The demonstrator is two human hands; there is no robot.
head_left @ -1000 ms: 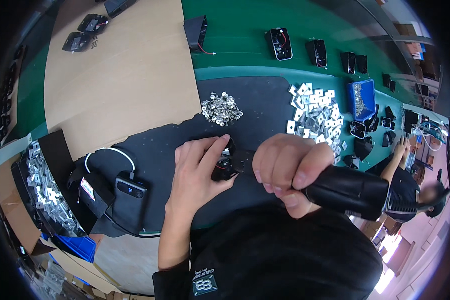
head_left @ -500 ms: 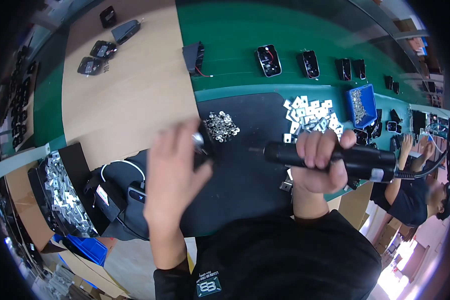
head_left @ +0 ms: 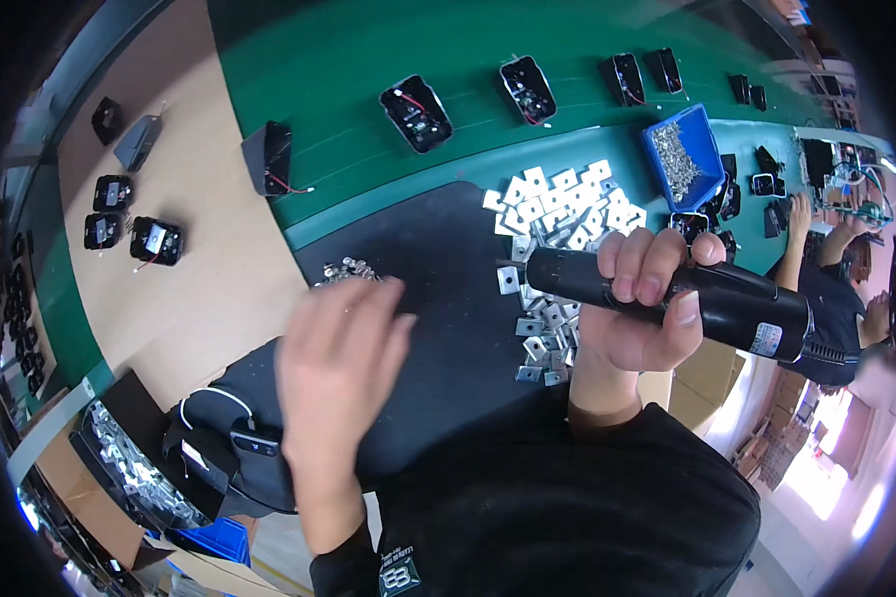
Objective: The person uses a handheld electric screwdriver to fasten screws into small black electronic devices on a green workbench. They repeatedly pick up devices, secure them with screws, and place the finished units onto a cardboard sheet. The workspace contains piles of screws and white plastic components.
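Note:
My right hand (head_left: 657,294) is wrapped round a black electric screwdriver (head_left: 717,310), held level with its tip pointing left. A cord runs from its right end. Over the black mat (head_left: 438,328), my left hand (head_left: 338,358) appears to hold nothing. Its fingers are somewhat blurred, apart and loosely bent, close to a small pile of screws (head_left: 348,270) that they partly cover. Beyond the screwdriver's tip lies a heap of silvery square plates with holes (head_left: 558,209). A black housing (head_left: 157,241) with parts inside rests on the cardboard sheet (head_left: 209,199) at left.
More open black housings (head_left: 416,112) stand on the green bench (head_left: 338,60), some with red wires. A blue bin (head_left: 683,159) of small metal parts is at right. Lower left holds a box of metal pieces (head_left: 134,468) and a black device (head_left: 256,441). A co-worker (head_left: 821,308) works at far right.
My left hand has let go of a black housing, which now sits on the cardboard, and has come back to the screws. The view has swung right; the screwdriver stays in my right hand.

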